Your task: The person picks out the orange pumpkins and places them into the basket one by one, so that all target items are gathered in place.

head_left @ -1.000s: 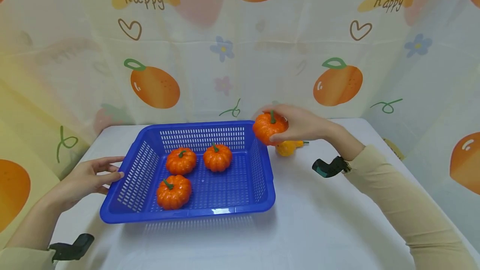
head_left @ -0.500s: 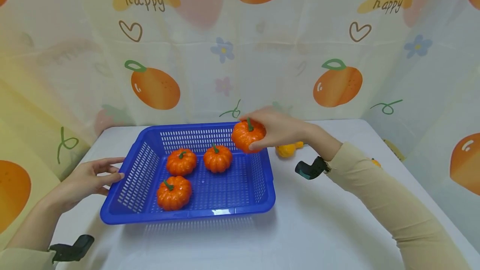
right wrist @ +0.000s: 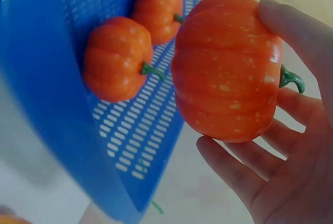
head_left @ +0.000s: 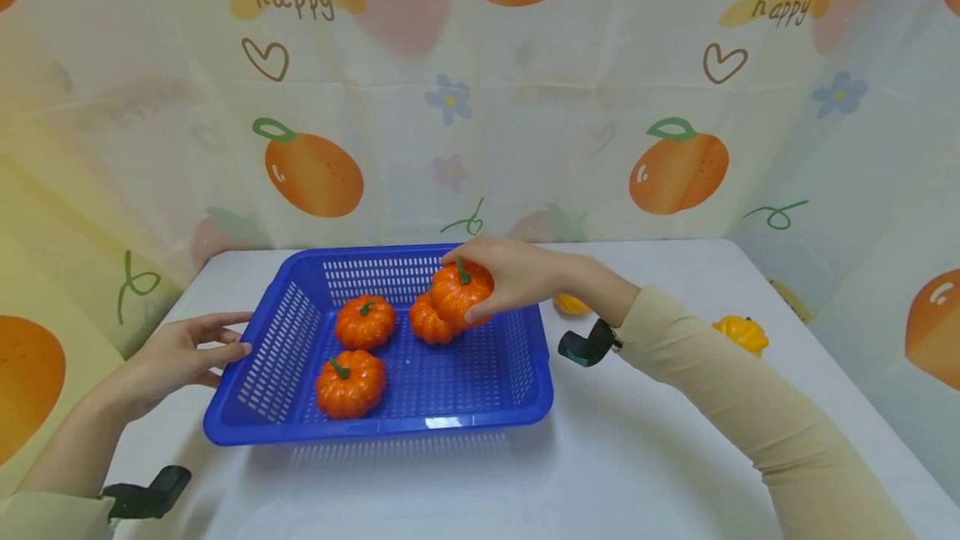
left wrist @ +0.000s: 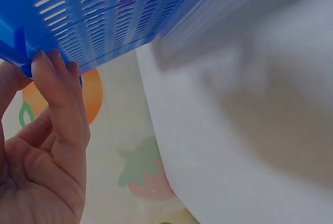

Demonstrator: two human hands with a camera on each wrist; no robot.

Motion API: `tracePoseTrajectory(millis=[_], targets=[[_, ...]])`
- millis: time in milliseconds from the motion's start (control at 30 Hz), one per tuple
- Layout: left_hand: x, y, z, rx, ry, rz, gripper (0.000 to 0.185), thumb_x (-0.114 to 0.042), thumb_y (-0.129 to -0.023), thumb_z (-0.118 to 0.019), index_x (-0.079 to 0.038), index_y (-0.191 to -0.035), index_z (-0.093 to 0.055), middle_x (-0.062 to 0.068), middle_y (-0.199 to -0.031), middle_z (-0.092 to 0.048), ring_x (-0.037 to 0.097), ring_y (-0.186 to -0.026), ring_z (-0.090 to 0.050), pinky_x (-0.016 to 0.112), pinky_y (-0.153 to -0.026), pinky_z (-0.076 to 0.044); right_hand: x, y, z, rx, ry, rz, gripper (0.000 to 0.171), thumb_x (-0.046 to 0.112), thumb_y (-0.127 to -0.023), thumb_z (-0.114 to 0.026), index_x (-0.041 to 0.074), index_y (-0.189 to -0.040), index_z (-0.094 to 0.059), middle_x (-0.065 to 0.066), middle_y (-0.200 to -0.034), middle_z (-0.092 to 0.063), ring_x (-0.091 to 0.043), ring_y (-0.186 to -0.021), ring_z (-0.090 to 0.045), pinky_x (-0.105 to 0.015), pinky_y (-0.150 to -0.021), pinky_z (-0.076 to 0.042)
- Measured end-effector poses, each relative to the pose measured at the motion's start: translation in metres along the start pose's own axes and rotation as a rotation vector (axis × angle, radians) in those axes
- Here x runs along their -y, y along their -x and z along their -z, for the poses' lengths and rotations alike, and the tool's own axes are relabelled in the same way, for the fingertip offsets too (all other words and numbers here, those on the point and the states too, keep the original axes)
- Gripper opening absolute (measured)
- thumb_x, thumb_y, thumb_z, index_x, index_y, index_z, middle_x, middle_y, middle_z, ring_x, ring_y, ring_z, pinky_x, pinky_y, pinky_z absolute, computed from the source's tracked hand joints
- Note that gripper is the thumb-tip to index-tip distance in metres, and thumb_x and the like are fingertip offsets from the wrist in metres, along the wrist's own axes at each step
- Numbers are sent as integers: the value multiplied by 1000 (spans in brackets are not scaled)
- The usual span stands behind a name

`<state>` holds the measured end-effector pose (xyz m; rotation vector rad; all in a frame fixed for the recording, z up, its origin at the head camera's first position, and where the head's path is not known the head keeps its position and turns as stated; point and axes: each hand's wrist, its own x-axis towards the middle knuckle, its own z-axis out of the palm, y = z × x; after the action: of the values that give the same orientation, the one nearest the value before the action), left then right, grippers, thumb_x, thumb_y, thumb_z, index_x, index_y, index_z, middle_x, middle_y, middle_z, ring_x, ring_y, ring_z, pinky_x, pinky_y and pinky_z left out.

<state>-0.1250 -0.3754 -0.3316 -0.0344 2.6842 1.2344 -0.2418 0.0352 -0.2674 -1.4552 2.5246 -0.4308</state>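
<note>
Upright, stem up, the pumpkin sits gripped in right hand; left hand spread.

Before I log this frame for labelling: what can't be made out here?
- Head view: the pumpkin behind the held pumpkin is half hidden by it.
- Head view: the small yellow gourd is mostly behind the right hand.
- Left wrist view: left hand cut off by the edge; basket contents unseen.

Upright orange pumpkin above blue basket
</note>
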Motion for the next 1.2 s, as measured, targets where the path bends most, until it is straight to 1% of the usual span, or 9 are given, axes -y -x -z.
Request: tracePoseTrajectory(millis=[100, 200, 367, 567, 700, 1000, 1200], targets=[[0, 0, 0, -1, 5, 3, 68, -31, -89, -60, 2, -141, -29, 19, -102, -51, 17, -79, -62, 31, -67, -56, 5, -6, -3, 36, -8, -14, 69, 41, -80, -67, 16, -138, -39, 0, -136, -43, -14, -124, -41, -31, -103, -38], [0, 0, 0, -1, 3, 6, 68, -31, -90, -59, 2, -141, -29, 18, -102, -51, 16, -79, -62, 31, -67, -56, 9, -12, -6, 68, -11, -8, 68, 41, -80, -67, 16, -137, -39, 0, -137, -43, -14, -124, -41, -32, -103, -37], [0, 0, 0, -1, -1, 10, 68, -30, -90, -59, 2, -142, -29, 18, -104, -51, 15, -79, -61, 30, -67, -56, 15, -22, -13, 107, -8, 35, 66, 40, -80, -68, 16, -135, -40, 0, -134, -45, -14, -123, -41, -31, -103, -37], [0, 0, 1, 1, 7, 4, 68, -30, -90, -59, 2, -142, -29, 18, -103, -51, 16, -80, -62, 31, -68, -56, 21, -31, -22, 156, 39, 93, 65, 39, -80, -69, 15, -134, -42, 2, -131, -47, -12, -121, -42, -27, -104, -35], [0, 0, 1, 3, 13, -1, 69, -30, -89, -61, 1, -141, -30, 18, -102, -51, 17, -80, -62, 31, -68, -56, 23, -35, -28, 199, 55, 102, 66, 37, -80, -69, 15, -135, -41, 2, -133, -46, -12, -121, -42, -27, -105, -34], [1, -1, 1, -4, 5, -12, 67, -29, -89, -60, 1, -141, -30, 18, -101, -51, 17, -80, -62, 32, -67, -56, 28, -41, -37, 282, 22, 133, 66, 33, -79, -71, 14, -135, -41, 2, -133, -46, -12, -122, -42, -28, -105, -34], [1, -1, 1, -5, 9, -24, 66, -26, -90, -60, 3, -141, -30, 17, -99, -51, 16, -76, -62, 31, -66, -56, 30, -44, -44, 356, 26, 115, 67, 30, -80, -71, 15, -137, -39, 3, -137, -44, -13, -124, -41, -30, -107, -33]])
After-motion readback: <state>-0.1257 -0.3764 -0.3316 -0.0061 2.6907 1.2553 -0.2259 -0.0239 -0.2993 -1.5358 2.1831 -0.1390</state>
